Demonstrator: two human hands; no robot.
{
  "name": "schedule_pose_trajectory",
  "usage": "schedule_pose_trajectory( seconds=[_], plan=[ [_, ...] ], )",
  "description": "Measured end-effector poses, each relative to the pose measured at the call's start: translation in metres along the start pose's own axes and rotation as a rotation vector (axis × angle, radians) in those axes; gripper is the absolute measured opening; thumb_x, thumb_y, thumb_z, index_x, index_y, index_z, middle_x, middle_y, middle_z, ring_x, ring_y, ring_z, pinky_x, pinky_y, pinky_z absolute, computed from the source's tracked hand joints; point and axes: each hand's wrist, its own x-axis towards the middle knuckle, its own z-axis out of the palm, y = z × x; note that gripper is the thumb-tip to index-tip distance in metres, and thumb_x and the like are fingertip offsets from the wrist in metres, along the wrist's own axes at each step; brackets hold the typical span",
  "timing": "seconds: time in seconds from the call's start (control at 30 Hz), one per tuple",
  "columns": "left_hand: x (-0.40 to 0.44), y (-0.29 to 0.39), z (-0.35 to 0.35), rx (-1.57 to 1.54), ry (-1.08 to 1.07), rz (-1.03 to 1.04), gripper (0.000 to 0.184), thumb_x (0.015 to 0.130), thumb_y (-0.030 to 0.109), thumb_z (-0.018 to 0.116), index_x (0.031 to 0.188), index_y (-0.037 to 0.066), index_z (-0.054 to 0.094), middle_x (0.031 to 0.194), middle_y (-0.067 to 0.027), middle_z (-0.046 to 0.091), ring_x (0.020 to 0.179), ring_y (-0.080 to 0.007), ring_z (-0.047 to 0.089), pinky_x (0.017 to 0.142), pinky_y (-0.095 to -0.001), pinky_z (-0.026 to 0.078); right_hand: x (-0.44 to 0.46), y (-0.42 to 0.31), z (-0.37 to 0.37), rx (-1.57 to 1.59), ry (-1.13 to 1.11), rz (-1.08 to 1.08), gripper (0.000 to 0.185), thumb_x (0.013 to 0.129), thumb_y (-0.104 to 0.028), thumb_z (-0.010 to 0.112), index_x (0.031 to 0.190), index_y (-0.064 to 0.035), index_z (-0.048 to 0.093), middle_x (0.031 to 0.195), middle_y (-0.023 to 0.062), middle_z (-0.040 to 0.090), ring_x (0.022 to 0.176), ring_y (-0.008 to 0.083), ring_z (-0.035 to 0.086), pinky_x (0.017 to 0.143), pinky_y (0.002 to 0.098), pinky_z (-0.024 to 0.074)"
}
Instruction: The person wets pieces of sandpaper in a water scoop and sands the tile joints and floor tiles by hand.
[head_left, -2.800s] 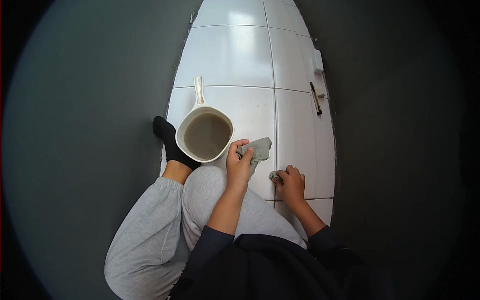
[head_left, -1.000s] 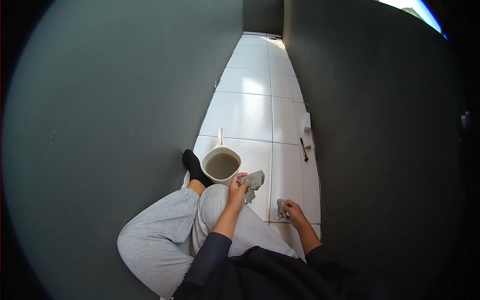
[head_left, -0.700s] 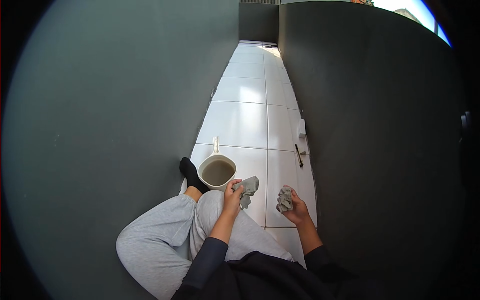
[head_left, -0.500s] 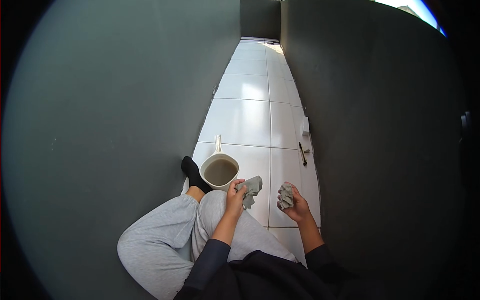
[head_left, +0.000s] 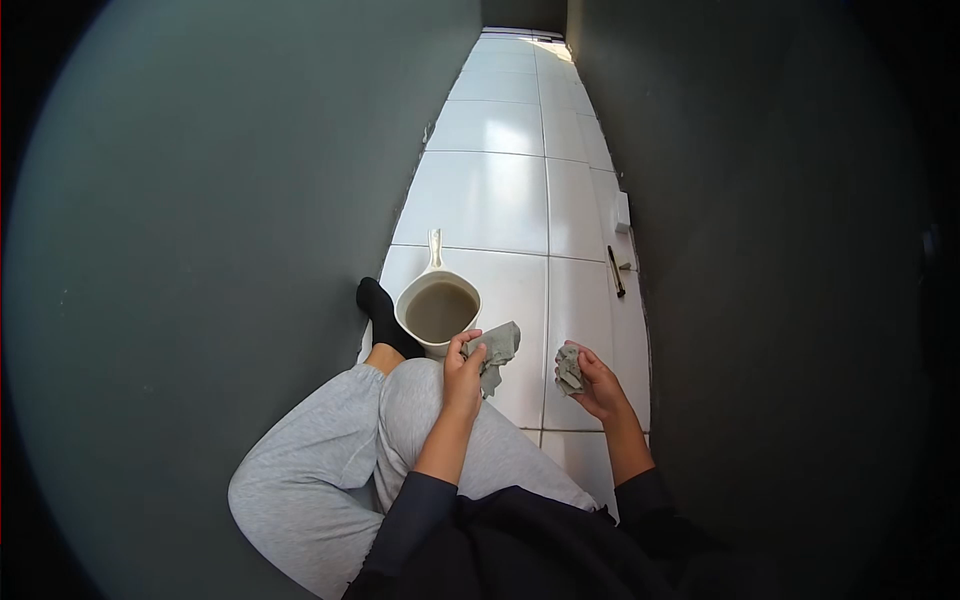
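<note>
My left hand (head_left: 463, 380) is closed on a flat, ragged grey piece (head_left: 499, 345) that looks like crumpled, damp paper; a strip of it hangs down past the fingers. Bunched into a lump, a second grey crumpled piece (head_left: 570, 370) sits in my right hand (head_left: 598, 390), gripped between thumb and fingers. The two hands are apart, at about the same height above the floor. Just beyond my left hand, a white plastic dipper (head_left: 402, 316) stands on the tiles with its handle pointing away, holding murky grey-brown water (head_left: 440, 311).
Dark grey walls (head_left: 250, 180) rise on both sides of a narrow white tiled floor (head_left: 485, 195). Along the right wall lie a black pen (head_left: 615, 272) and a small white block (head_left: 622, 212). My crossed legs (head_left: 310, 440) and black-socked foot (head_left: 378, 312) are at the left.
The view has tipped downward, so the floor and dipper appear higher. Both hands keep hold of their grey pieces, and the right one has turned slightly.
</note>
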Motion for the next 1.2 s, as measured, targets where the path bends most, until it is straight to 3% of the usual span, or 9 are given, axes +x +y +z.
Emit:
schedule_pose_trajectory(
  seconds=[0.17,0.23,0.27,0.33,0.43,0.63,0.83,0.93,1.2],
  plan=[
    [0.004,0.001,-0.002,0.175,0.027,-0.038,0.022,0.085,0.001,0.053,0.107,0.003,0.051,0.096,-0.0080,0.055,0.081,-0.0110,0.055,0.071,-0.0237,0.047,0.017,0.026,-0.034,-0.249,0.132,0.032,0.036,0.088,-0.012,0.057,0.123,-0.0079,0.048,0.102,0.0027,0.057,0.090,0.0146,0.057,0.078,0.0290,0.0472],
    [0.008,-0.001,-0.007,0.192,0.021,-0.080,0.022,0.085,0.002,0.053,0.106,0.003,0.052,0.092,-0.0074,0.055,0.078,-0.0101,0.055,0.069,-0.0233,0.046,0.022,0.035,-0.040,-0.723,0.202,0.055,0.031,0.081,-0.012,0.067,0.110,-0.0070,0.058,0.097,0.0031,0.059,0.086,0.0126,0.056,0.074,0.0298,0.0469],
    [0.008,-0.005,-0.015,0.251,-0.046,-0.109,0.022,0.085,0.003,0.053,0.107,0.003,0.052,0.094,-0.0068,0.055,0.080,-0.0098,0.054,0.070,-0.0228,0.046,0.021,0.041,-0.036,-0.728,0.212,0.065,0.031,0.081,-0.012,0.067,0.110,-0.0070,0.058,0.097,0.0031,0.059,0.086,0.0126,0.056,0.074,0.0298,0.0469],
    [0.009,-0.008,-0.020,0.311,-0.108,-0.150,0.022,0.085,0.003,0.054,0.107,0.003,0.052,0.095,-0.0061,0.055,0.083,-0.0096,0.054,0.070,-0.0224,0.045,0.020,0.050,-0.024,-1.233,0.304,-0.200,0.022,0.074,-0.013,0.070,0.094,-0.0046,0.064,0.094,0.0056,0.059,0.085,0.0191,0.058,0.074,0.0306,0.0467],
    [0.011,-0.010,-0.018,0.368,-0.167,-0.171,0.021,0.086,0.004,0.054,0.106,0.003,0.052,0.093,-0.0054,0.056,0.081,-0.0091,0.054,0.069,-0.0215,0.045,0.027,0.060,-0.023,-1.463,0.271,-0.344,0.022,0.071,-0.013,0.070,0.091,-0.0050,0.064,0.091,0.0076,0.057,0.085,0.0242,0.056,0.074,0.0345,0.0469],
    [0.014,-0.012,-0.018,0.338,-0.161,-0.209,0.020,0.086,0.004,0.053,0.106,0.004,0.052,0.090,-0.0046,0.056,0.078,-0.0078,0.054,0.066,-0.0210,0.044,0.026,0.082,-0.015,-1.834,0.341,-0.494,0.019,0.071,-0.015,0.069,0.087,-0.0080,0.064,0.090,0.0049,0.054,0.087,0.0240,0.051,0.069,0.0365,0.0433],
    [0.019,-0.017,-0.019,0.382,-0.162,-0.230,0.020,0.086,0.005,0.053,0.106,0.005,0.052,0.087,-0.0042,0.056,0.076,-0.0073,0.053,0.065,-0.0207,0.044,-0.027,0.109,-0.007,-1.845,0.284,-0.519,0.016,0.071,-0.012,0.065,0.087,-0.0107,0.063,0.089,0.0035,0.055,0.086,0.0226,0.051,0.068,0.0365,0.0410],
    [0.016,-0.012,-0.015,0.329,-0.151,-0.268,0.019,0.085,0.002,0.053,0.104,0.005,0.053,0.082,-0.0026,0.053,0.071,-0.0061,0.047,0.062,-0.0210,0.040,-0.024,0.109,-0.005,-1.878,0.296,-0.560,0.017,0.070,-0.008,0.063,0.086,-0.0106,0.064,0.087,0.0024,0.055,0.085,0.0222,0.051,0.069,0.0356,0.0401],
    [0.019,-0.020,-0.021,0.355,-0.193,-0.211,0.019,0.086,0.005,0.053,0.105,0.004,0.052,0.086,-0.0037,0.056,0.076,-0.0069,0.052,0.064,-0.0209,0.043,0.008,0.101,-0.004,-1.861,0.416,-0.601,0.017,0.068,-0.006,0.064,0.085,-0.0099,0.064,0.082,0.0028,0.053,0.081,0.0219,0.050,0.066,0.0357,0.0388]
  ],
)
